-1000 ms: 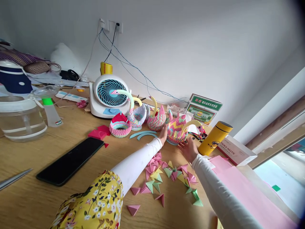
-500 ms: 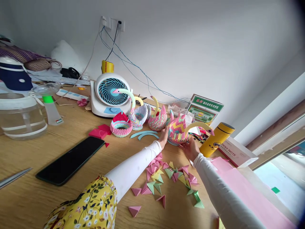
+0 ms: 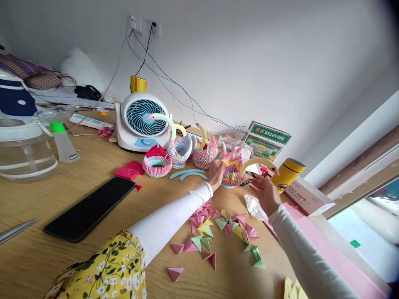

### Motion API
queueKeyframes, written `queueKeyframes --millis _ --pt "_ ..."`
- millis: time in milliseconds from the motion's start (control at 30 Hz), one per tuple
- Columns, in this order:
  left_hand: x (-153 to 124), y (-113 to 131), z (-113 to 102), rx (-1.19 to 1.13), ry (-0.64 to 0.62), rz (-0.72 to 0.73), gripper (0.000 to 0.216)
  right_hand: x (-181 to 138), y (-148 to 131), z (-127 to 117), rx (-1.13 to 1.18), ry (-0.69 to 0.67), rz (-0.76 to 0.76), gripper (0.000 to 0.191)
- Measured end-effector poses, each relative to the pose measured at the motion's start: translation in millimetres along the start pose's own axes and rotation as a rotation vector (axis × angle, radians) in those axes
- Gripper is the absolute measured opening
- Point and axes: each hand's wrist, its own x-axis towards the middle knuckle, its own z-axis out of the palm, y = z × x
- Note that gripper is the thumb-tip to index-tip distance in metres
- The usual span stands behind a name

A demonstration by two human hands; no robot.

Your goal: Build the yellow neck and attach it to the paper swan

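A pink, yellow and green folded-paper swan (image 3: 233,168) with a long yellow neck stands on the wooden table (image 3: 62,257). My left hand (image 3: 215,172) rests against the swan's left side, fingers stretched out. My right hand (image 3: 265,192) hovers open just right of the swan, a little apart from it, palm turned toward it. Three more paper swans stand in a row to the left: a pink one (image 3: 205,154), a pale one (image 3: 182,148) and a red-and-pink one (image 3: 157,161). Loose folded paper triangles (image 3: 218,232) lie scattered between my forearms.
A small white fan (image 3: 141,120) stands behind the swans. A black phone (image 3: 90,208) lies at left, near a clear kettle (image 3: 21,145). A yellow flask (image 3: 288,174), a sticky-note box (image 3: 307,197), pink paper sheets (image 3: 327,257) and crumpled plastic (image 3: 254,206) are at right.
My right hand has come off the swan and moved right and slightly up, opening. My left hand stays against the swan's left side. The camera shifted a little.
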Motion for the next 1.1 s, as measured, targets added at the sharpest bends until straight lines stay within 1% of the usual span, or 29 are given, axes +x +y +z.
queueKeyframes --millis 100,200,233,267,367,433,600,700,833,900,1033,1100 --pt "-1.4 14.1 2.6 0.052 0.011 0.046 0.044 -8.6 -38.0 -9.0 -0.035 -0.008 -0.14 0.038" --pt "-4.3 26.8 7.0 0.104 -0.04 0.084 0.042 -18.0 -73.5 -10.8 -0.11 -0.066 -0.242 0.034" --pt "-5.6 30.0 8.4 0.124 -0.064 0.091 0.043 -20.7 -83.5 -9.9 -0.165 -0.092 -0.273 0.034" --pt "-7.0 32.6 9.6 0.144 -0.087 0.095 0.044 -23.1 -92.4 -8.3 -0.315 -0.135 -0.322 0.038" --pt "-11.4 37.0 12.8 0.206 -0.138 0.095 0.05 -26.3 -113.0 -0.6 -0.543 -0.172 -0.326 0.04" --pt "-13.1 37.6 15.0 0.244 -0.156 0.1 0.053 -25.2 -122.3 6.3 -0.621 -0.176 -0.31 0.037" --pt "-11.5 36.6 21.9 0.303 -0.194 0.108 0.057 -19.2 -133.4 26.2 -0.836 -0.223 -0.195 0.027" --pt "-10.5 36.3 24.9 0.32 -0.214 0.096 0.059 -19.9 -133.2 36.5 -0.889 -0.275 -0.143 0.023" --pt "-11.5 35.2 24.5 0.34 -0.214 0.095 0.058 -26.3 -130.2 44.6 -0.933 -0.373 -0.141 0.025" --pt "-11.8 34.1 22.9 0.349 -0.211 0.093 0.056 -29.0 -128.5 46.8 -0.96 -0.398 -0.151 0.028" --pt "-11.8 31.8 20.6 0.364 -0.202 0.081 0.054 -28.6 -123.6 49.4 -1.016 -0.39 -0.169 0.031" --pt "-11.7 30.9 20.6 0.367 -0.196 0.081 0.054 -26.1 -120.7 49.7 -1.055 -0.373 -0.164 0.03"
